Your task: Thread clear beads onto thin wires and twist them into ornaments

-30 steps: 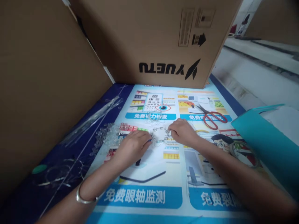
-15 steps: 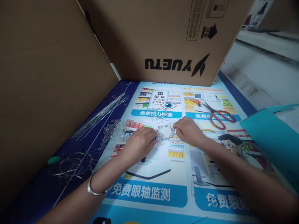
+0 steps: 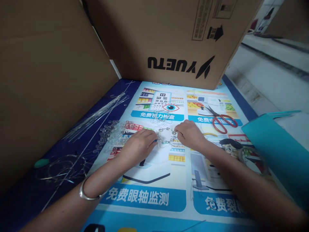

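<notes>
Both hands are keeping their pinch on the beaded wire ring (image 3: 166, 137) at the poster's (image 3: 154, 180) centre, left hand (image 3: 138, 146) and right hand (image 3: 190, 135) barely shifting, so assembly is continuing unchanged.

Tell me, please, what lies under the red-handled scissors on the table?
The red-handled scissors lie open on the printed poster, over a blue caption band with white characters. Their blades and handles cover some of those characters, so that part cannot be read.
</notes>
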Demonstrator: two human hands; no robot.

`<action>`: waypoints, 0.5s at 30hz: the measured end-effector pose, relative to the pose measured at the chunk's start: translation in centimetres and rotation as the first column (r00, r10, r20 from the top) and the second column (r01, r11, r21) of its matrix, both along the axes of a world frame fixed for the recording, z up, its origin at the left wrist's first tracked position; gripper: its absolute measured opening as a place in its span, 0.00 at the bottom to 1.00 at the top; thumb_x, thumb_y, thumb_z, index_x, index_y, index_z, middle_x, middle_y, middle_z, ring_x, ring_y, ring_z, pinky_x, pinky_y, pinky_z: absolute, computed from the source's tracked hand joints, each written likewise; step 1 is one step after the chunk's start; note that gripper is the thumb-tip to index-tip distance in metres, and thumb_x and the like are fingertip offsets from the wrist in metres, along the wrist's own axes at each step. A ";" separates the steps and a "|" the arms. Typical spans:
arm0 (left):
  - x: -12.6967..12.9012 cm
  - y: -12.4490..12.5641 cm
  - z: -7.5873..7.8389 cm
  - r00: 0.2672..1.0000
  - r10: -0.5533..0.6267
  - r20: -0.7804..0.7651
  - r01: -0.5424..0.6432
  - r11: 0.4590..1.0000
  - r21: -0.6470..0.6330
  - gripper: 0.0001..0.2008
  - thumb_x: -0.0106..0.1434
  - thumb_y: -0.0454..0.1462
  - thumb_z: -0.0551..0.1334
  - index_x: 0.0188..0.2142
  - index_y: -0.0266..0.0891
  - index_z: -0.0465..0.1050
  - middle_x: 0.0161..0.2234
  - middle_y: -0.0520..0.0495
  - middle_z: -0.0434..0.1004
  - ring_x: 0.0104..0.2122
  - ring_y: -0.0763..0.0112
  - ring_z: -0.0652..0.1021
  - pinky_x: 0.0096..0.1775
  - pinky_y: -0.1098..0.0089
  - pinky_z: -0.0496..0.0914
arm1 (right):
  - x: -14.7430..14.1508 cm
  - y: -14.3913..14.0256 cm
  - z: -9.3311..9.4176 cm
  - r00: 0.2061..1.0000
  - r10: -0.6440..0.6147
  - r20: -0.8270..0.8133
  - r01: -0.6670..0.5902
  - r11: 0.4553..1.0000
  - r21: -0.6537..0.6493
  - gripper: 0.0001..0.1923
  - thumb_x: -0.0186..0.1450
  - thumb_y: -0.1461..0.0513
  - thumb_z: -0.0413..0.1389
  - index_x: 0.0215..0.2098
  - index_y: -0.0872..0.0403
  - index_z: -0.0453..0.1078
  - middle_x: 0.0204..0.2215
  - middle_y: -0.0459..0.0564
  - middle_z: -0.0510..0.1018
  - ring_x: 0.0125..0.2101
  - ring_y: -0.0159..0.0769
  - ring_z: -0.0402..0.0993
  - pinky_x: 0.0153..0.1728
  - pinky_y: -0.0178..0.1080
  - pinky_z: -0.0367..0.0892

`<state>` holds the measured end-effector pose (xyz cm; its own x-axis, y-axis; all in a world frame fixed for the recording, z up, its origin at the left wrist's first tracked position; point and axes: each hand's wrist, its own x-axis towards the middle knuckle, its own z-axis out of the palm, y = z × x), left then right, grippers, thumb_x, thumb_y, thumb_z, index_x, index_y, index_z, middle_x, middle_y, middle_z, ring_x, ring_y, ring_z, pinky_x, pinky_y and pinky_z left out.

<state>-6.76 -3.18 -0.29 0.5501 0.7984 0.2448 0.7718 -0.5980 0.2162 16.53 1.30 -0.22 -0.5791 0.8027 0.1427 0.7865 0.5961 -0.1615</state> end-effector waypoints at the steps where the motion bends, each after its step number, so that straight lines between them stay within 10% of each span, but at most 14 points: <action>1: 0.0 0.0 0.0 1.000 -0.001 0.005 0.001 1.000 0.004 0.08 0.63 0.35 0.55 0.41 0.37 0.69 0.41 0.43 0.73 0.44 0.60 0.71 0.46 0.58 0.66 | 0.0 0.0 0.0 1.000 0.000 0.005 0.000 1.000 0.000 0.12 0.61 0.66 0.46 0.37 0.55 0.70 0.31 0.52 0.74 0.37 0.41 0.62 0.38 0.40 0.51; 15: 0.3 -0.1 0.6 1.000 -0.001 -0.005 0.001 1.000 -0.031 0.06 0.62 0.33 0.56 0.39 0.37 0.69 0.39 0.44 0.73 0.42 0.60 0.70 0.46 0.59 0.66 | 0.0 -0.2 0.3 1.000 0.007 0.009 -0.008 1.000 0.020 0.11 0.60 0.66 0.47 0.36 0.55 0.70 0.30 0.52 0.74 0.37 0.40 0.62 0.37 0.40 0.51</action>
<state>-6.50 -3.24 0.30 0.5518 0.8051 0.2174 0.7725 -0.5917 0.2304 16.49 1.10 0.05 -0.5863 0.7954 0.1538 0.7833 0.6050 -0.1427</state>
